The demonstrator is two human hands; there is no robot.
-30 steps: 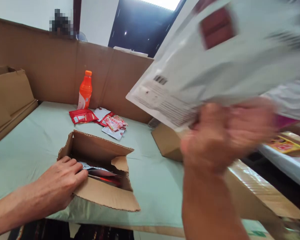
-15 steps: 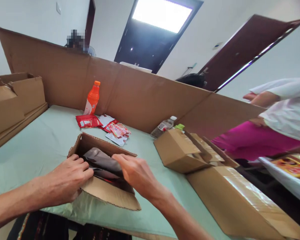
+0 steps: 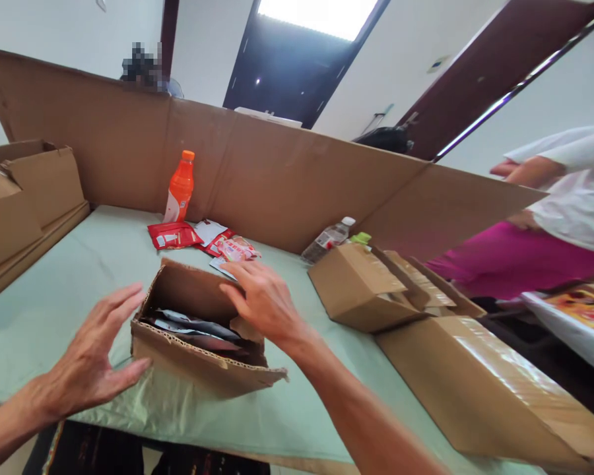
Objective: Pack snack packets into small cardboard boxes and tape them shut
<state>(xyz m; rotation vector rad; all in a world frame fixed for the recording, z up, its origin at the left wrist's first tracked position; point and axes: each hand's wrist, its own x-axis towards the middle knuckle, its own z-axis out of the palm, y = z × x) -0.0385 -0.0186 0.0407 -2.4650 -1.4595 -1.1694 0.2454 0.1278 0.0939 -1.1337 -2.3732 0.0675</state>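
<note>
Head view; clock directions are taken from the open cardboard box (image 3: 188, 368), which stands on the pale green cover (image 3: 317, 402) near the person. Left hand (image 3: 94, 353), at nine o'clock: open, fingers spread, nothing held; contact with the box wall cannot be confirmed. Right hand (image 3: 264, 300), at two o'clock: fingers loosely extended, no object seen in the grasp; it obscures the box's far right corner, and contact there is indeterminate. Inside, flat packets (image 3: 198, 324) stand on edge; the near wall conceals their lower parts, so the count cannot be established. Taped carton (image 3: 475, 382) at three o'clock. Red packet (image 3: 173, 235) just before twelve; pink-and-white packet (image 3: 238, 249) near one, overlapping others, with a pale sachet partly covered by the right hand. Clear bottle (image 3: 329, 241) at two, leaning, its base hard to make out. Orange bottle (image 3: 181, 188) upright at twelve, before the cardboard panel (image 3: 277, 171).
</note>
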